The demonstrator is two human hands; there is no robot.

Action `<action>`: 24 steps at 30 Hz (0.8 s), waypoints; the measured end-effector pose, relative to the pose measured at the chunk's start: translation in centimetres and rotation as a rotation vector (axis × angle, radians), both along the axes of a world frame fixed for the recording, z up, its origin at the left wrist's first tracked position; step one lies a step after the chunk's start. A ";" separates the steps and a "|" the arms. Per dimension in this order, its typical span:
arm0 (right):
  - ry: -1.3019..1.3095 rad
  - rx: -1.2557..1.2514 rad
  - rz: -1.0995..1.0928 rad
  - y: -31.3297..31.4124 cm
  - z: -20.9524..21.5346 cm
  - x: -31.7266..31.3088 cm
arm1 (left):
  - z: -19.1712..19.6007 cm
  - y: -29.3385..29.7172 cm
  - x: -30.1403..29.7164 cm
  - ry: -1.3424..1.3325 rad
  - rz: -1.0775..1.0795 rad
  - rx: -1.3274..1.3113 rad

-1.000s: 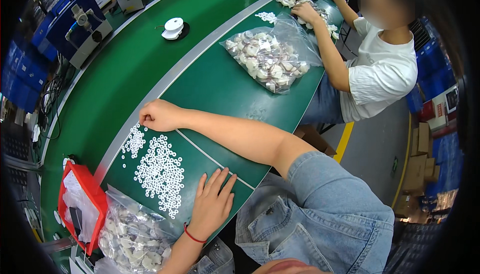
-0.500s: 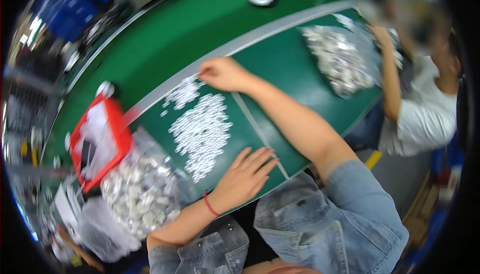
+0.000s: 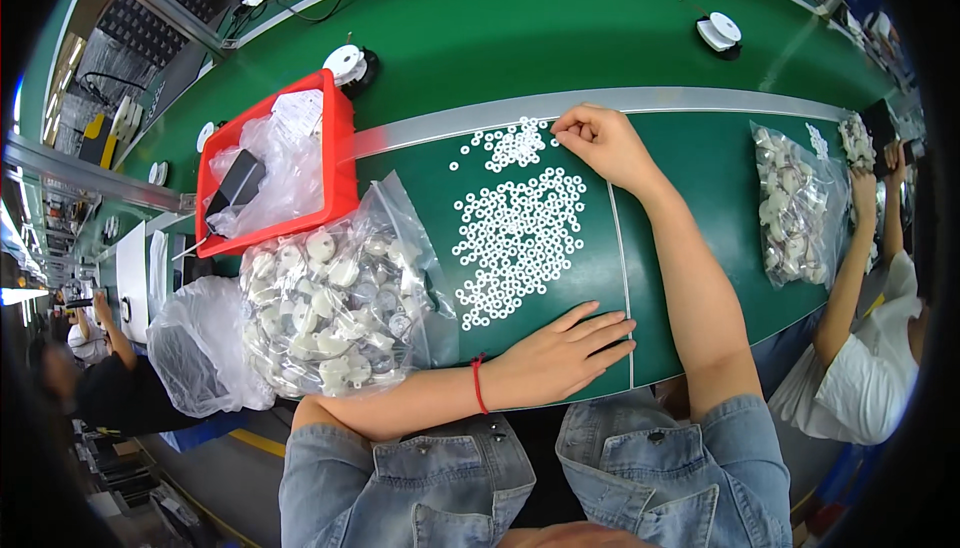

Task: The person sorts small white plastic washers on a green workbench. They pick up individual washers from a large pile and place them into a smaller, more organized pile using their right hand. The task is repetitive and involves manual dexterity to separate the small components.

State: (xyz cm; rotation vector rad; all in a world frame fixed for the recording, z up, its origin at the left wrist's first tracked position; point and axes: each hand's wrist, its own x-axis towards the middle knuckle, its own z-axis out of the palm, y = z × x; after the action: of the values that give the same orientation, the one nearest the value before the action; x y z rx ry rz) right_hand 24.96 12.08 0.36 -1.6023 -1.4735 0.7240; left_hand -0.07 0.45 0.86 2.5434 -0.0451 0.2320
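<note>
Small white plastic rings lie on the green tabletop in two groups: a large spread (image 3: 520, 238) in front of me and a smaller pile (image 3: 515, 143) beyond it. At the right end of the smaller pile, my right hand (image 3: 608, 148) is closed, thumb and forefinger pinched together beside the rings. Whatever sits in that pinch is too small or hidden to make out. My left hand (image 3: 555, 356) rests palm down near the table's front edge, fingers spread, just right of the large spread's near end. It holds nothing, and a red cord circles its wrist.
Left stands a red bin (image 3: 342, 168) holding clear plastic bags and a black block. A clear bag of off-white parts (image 3: 330, 308) lies before it. A similar bag (image 3: 795, 213) lies right, near a co-worker's arms (image 3: 855, 248). White spools (image 3: 718, 33) sit on the green surface beyond the metal strip.
The whole view has swung round, so the table now appears more level. My right hand stays pinched by the smaller ring pile, and my left hand still lies flat near the edge.
</note>
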 end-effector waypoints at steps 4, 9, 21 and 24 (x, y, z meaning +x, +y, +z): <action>0.003 0.012 0.043 0.1 0.0 0.3 | -0.2 0.0 0.1 0.006 -0.001 0.010; -0.048 -0.006 0.065 -0.2 0.3 0.2 | -0.4 0.0 0.0 -0.014 0.004 0.012; 0.136 -0.131 0.190 -0.7 0.9 0.6 | -0.4 -0.2 0.0 -0.023 0.018 -0.001; 0.033 -0.066 0.253 -0.7 1.1 -0.2 | -0.3 -0.2 0.1 -0.040 0.029 -0.033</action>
State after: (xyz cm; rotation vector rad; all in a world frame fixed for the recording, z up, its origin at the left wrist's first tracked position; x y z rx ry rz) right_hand 24.74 11.38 1.45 -1.4594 -1.6609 0.9458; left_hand 0.05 0.26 0.58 2.5076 -0.0192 0.2929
